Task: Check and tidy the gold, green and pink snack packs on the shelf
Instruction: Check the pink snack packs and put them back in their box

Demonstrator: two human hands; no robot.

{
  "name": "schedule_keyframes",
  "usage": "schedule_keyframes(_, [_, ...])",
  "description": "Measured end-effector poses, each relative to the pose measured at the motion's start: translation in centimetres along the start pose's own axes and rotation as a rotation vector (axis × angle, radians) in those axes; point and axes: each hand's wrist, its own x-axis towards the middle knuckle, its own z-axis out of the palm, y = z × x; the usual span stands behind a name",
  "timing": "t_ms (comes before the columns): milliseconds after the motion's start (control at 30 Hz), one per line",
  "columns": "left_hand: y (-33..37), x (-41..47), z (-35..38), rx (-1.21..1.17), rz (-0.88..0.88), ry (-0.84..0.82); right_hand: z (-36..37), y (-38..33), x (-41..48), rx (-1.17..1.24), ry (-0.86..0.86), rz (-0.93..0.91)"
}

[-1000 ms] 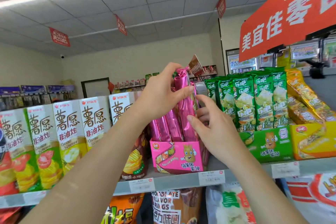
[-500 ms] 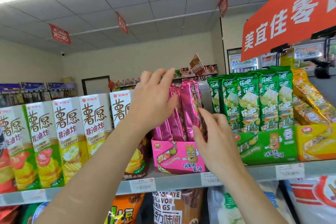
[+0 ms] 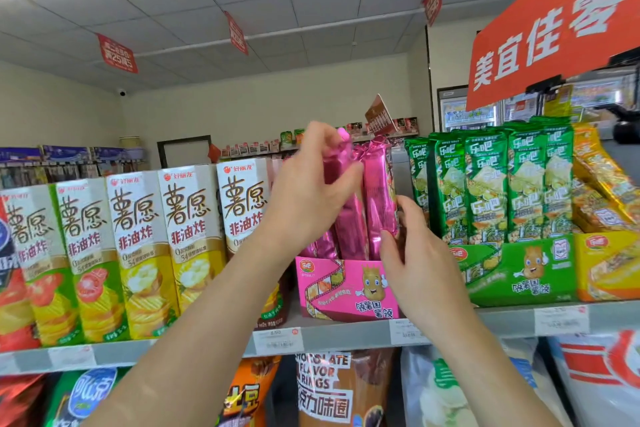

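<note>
Presently the left hand [image 3: 311,191] pinches a pink foil snack pack [image 3: 350,224] in its pink cardboard display box [image 3: 332,284]; at four o'clock, the right hand [image 3: 426,274] seemingly pinches the neighbouring pink pack [image 3: 379,198].

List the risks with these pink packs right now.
1. The left hand grips one pink pack near its top; pulling may drag neighbouring pink packs out of the box.
2. The box sits near the shelf front edge; a push might tip it off.
3. The right hand, close to the green packs, could knock them.
</note>
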Motion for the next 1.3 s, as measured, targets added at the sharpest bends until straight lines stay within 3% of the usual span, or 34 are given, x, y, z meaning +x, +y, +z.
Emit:
schedule_keyframes(100, [1.2,0.5,-1.6,-0.148,0.138,0.395,-0.1,0.2,0.0,0.001,-0.009,-0.018])
schedule_keyframes(200, [2.5,0.2,-3.3,-0.303,0.242,0.554,-0.1,0.2,0.0,-0.013,0.007,-0.026])
schedule_keyframes(467, [2.6,-4.3,-2.9,-0.440,-0.017,0.302,-1.0,-0.9,-0.8,-0.046,0.058,-0.025])
schedule_keyframes(567, [1.7,-6.1,-1.9,-0.464,-0.104,0.322,-1.9,-1.7,-3.2,0.153,0.086,-0.048])
schedule_keyframes(667, [1.1,-7.4,-1.1,-0.492,-0.119,0.358,-2.1,-2.8,-6.7,0.455,-0.231,-0.005])
schedule_keyframes(767, [0.7,-8.1,-0.7,-0.549,-0.199,0.433,-0.9,-3.3,-9.0,0.536,-0.467,0.087])
schedule_keyframes(967, [0.3,-8.4,-0.7,-0.730,-0.359,0.505,0.3,-2.6,-10.4,0.602,-0.421,0.128])
schedule_keyframes(1167, [0.4,-8.7,-1.0,-0.860,-0.447,0.448,0.2,-2.9,-10.8,0.754,-0.389,0.127])
schedule_keyframes(1300, [0.3,-8.6,-1.2,-0.973,-0.482,0.409,-0.4,-2.9,-10.9,0.968,-0.540,0.225])
